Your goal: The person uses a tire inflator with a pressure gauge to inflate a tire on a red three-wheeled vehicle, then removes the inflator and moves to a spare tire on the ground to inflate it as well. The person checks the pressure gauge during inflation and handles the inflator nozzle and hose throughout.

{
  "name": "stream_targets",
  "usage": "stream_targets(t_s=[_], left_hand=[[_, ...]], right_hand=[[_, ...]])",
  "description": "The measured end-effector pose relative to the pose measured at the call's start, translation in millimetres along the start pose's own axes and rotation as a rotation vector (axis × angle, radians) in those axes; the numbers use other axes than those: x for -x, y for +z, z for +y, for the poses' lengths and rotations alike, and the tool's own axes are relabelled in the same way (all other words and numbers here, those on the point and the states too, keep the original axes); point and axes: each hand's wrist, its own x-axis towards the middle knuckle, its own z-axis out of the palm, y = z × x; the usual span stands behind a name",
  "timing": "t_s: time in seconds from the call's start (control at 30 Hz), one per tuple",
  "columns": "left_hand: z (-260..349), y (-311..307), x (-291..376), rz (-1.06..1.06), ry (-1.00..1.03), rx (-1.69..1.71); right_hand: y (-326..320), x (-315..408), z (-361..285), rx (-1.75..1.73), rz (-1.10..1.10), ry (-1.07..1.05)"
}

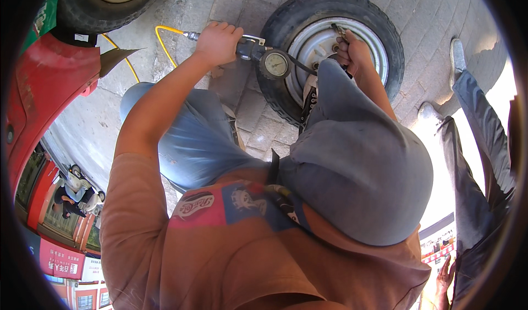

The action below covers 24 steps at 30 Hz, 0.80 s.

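My left hand (218, 44) is closed around the handle of a tyre inflator gun (248, 49). Its round dial gauge (275, 64) faces up, over the near left edge of the tyre. From the gauge a black rubber hose (303, 65) runs across the wheel and passes behind my raised knee. My right hand (354, 52) grips a brass-coloured air chuck (341, 33) at the hose's far end. Its dark tip is by the rim; whether it sits on the valve is too small to tell. The tyre (330, 3) lies flat around its silver steel rim (297, 46). My black laced shoe (307, 106) overlaps its near side.
A yellow air hose (169, 28) joins the inflator's left end. Red vehicle bodywork (53, 79) and a mounted tyre (111, 19) stand at left. Another person's trouser legs (470, 165) are close at right. Brick paving (243, 87) surrounds the wheel.
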Motion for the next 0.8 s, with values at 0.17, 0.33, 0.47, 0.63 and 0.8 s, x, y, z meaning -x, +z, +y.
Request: stream_targets(t_s=[0.17, 0.33, 0.47, 0.63, 0.8], left_hand=[[3.2, -6.9, -4.2, -0.11, -0.041, -0.017], [3.7, -3.8, -2.5, -0.06, -0.05, 0.004], [3.3, -1.0, -2.4, -0.086, -0.07, -0.008], [4.2, -1.4, -2.0, -0.08, -0.07, -0.014], [7.4, -10.1, -4.4, -0.186, -0.082, -0.033]], right_hand=[[-0.4, 2.0, -0.8, 0.0, -0.008, 0.001], [-0.5, -0.1, 0.3, 0.007, 0.007, 0.002], [2.7, 2.6, -1.3, 0.024, 0.017, -0.006], [-0.7, -1.0, 0.5, 0.014, -0.001, -0.002], [-0.3, -1.4, -0.1, 0.024, 0.008, 0.002]])
